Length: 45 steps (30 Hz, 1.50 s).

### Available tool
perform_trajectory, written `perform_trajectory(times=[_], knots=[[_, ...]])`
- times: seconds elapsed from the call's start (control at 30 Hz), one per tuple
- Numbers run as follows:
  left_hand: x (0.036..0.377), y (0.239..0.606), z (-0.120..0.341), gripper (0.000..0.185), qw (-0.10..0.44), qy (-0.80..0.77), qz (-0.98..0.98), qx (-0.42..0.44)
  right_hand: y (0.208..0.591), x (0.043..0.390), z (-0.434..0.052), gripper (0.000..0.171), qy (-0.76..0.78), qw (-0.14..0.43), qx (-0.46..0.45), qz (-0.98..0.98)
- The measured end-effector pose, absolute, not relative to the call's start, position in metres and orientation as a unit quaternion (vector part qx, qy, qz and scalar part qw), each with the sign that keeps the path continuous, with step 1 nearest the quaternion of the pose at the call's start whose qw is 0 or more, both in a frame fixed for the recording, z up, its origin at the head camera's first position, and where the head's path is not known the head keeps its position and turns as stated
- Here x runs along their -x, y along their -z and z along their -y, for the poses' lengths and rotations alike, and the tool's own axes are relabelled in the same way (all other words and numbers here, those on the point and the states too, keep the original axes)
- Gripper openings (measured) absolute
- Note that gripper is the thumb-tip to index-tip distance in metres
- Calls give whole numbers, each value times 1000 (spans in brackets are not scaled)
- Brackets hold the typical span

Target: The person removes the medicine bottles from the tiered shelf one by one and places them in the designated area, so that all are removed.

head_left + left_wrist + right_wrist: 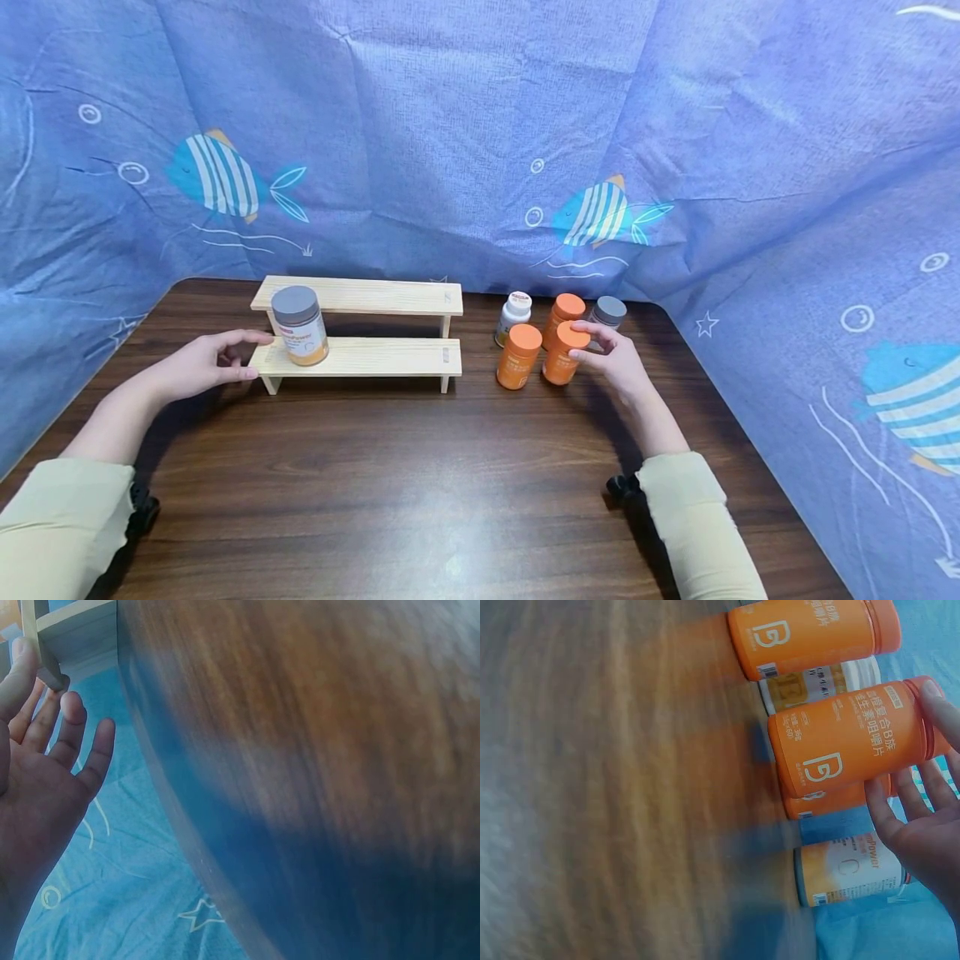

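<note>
A two-tier pale wooden rack [390,358] stands at the left of the table. My left hand [198,364] holds the left end of its lower step between thumb and fingers; in the left wrist view that hand [45,780] reaches the rack's corner [82,637]. On this step, near the hand, stands a white-and-orange jar with a grey lid [298,329]. With thumb and fingers my right hand [615,362] pinches the orange lid of an orange bottle [559,363]. The right wrist view shows this bottle [847,739] upright among others, the hand [930,832] at its lid.
Beside the gripped bottle is another orange bottle [514,367]. Behind them stand a white-capped bottle [513,317], a third orange bottle [558,312] and a grey-lidded jar [608,312]. A blue fish-print cloth [450,150] hangs along the dark wooden table's [390,483] far and side edges.
</note>
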<state>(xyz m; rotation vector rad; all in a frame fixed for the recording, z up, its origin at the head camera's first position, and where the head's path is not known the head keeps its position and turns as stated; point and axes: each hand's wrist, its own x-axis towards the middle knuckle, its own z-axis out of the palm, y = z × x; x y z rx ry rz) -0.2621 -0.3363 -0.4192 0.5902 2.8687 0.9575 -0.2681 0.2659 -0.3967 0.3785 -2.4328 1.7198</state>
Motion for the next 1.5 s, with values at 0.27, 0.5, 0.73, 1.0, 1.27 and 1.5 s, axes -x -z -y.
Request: perform_trajectory(times=[0.27, 0.5, 0.73, 1.0, 1.27, 1.5], knots=[[262, 420, 336, 52, 26, -314, -929, -192, 418, 279, -271, 50, -609, 55, -91, 786], [263, 420, 336, 52, 25, -315, -929, -194, 424, 282, -274, 50, -612, 50, -80, 785], [262, 419, 336, 52, 23, -307, -931, -195, 424, 280, -273, 52, -617, 42, -94, 780], [260, 418, 334, 51, 15, -299, -933, -201, 415, 274, -272, 55, -614, 25, -109, 782], [259, 417, 334, 50, 16, -301, -932, -200, 407, 274, -276, 55, -600, 34, -136, 788], [259, 417, 335, 51, 15, -299, -933, -198, 396, 274, -275, 55, -601, 59, -156, 782]])
